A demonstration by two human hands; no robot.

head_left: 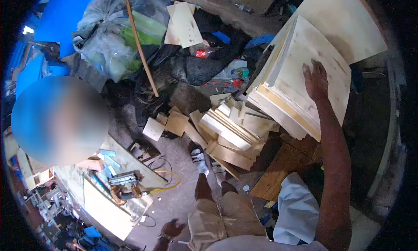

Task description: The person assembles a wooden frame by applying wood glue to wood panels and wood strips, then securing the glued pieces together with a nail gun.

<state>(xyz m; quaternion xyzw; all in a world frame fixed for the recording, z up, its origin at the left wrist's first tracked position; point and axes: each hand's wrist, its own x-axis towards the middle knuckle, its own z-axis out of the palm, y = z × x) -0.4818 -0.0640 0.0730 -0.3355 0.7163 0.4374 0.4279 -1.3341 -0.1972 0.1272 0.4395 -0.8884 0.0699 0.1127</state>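
My right hand (316, 81) lies spread on the face of the front board in a leaning stack of pale wooden boards (305, 68). Its fingers are apart and point up the board. Low in the view, my left hand (173, 229) hangs beside my shorts, with a band at the wrist. Nothing shows in it, and its fingers look apart. Below the stack, many smaller wood pieces (230, 131) lie in a loose pile near my feet.
A worktable (143, 174) at the left bears a nail gun or similar tool (124, 185) with a yellow hose. Behind it is a person, blurred. Plastic bags (113, 42), a thin wooden stick (140, 46) and bottles lie beyond. A white sack (296, 207) is near my right leg.
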